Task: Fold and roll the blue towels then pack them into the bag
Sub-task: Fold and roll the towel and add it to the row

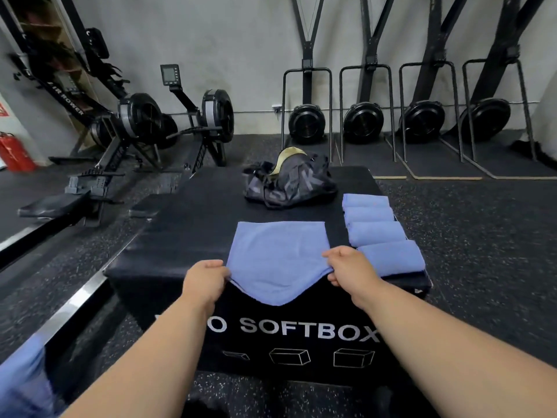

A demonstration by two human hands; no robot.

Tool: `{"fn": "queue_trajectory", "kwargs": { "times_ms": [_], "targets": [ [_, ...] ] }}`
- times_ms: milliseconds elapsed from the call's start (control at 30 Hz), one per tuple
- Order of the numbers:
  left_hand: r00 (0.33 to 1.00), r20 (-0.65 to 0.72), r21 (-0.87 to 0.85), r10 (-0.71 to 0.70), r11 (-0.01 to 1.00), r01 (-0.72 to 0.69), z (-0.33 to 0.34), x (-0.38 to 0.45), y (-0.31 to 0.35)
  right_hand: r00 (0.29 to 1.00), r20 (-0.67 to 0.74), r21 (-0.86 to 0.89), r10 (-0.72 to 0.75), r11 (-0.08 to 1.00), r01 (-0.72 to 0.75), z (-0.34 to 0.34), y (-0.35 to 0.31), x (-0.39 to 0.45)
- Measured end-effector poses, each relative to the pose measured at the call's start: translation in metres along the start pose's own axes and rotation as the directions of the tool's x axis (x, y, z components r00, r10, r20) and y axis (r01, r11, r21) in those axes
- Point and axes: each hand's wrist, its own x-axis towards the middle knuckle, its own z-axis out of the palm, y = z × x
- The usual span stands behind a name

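Note:
A blue towel (275, 254) lies spread on the black soft box (187, 236), its near edge sagging over the box's front. My left hand (206, 279) pinches the towel's near left corner and my right hand (351, 267) pinches its near right corner. Several rolled blue towels (376, 233) lie in a row along the box's right side. A dark gym bag (289, 185) with a yellowish strap sits at the far end of the box, beyond the spread towel.
Rowing machines (135, 125) stand on the floor to the left, and upright machines (307, 122) line the back wall. A red extinguisher (15, 152) is at far left. More blue cloth (21, 384) shows at the bottom left corner.

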Motion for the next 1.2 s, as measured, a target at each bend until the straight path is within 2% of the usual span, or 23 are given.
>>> {"fn": "queue_trajectory", "kwargs": {
  "times_ms": [100, 233, 367, 567, 833, 1200],
  "targets": [
    [0.999, 0.038, 0.027, 0.036, 0.999, -0.037, 0.004, -0.005, -0.022, 0.998, 0.022, -0.069, -0.052, 0.996, 0.053, 0.010, 0.008, -0.013],
    [0.987, 0.142, 0.001, 0.078, 0.997, -0.079, 0.011, -0.015, -0.021, 0.982, 0.137, -0.170, -0.128, 0.974, 0.150, 0.023, 0.004, -0.025],
    [0.986, 0.116, -0.129, 0.121, 0.986, -0.105, 0.028, -0.034, -0.013, 0.954, 0.241, -0.157, -0.176, 0.963, 0.218, 0.036, -0.001, -0.031],
    [0.982, 0.155, -0.190, 0.110, 0.979, -0.079, 0.042, -0.040, -0.013, 0.911, 0.350, -0.166, -0.217, 0.943, 0.288, 0.052, -0.008, -0.041],
    [0.968, 0.215, -0.266, 0.129, 0.962, -0.069, 0.043, -0.052, -0.016, 0.891, 0.404, -0.115, -0.210, 0.954, 0.277, 0.060, -0.004, -0.046],
    [0.974, 0.127, -0.210, 0.188, 0.965, -0.159, 0.040, -0.073, -0.015, 0.908, 0.380, -0.042, -0.176, 0.977, 0.207, 0.060, -0.002, -0.054]
  ]
}}
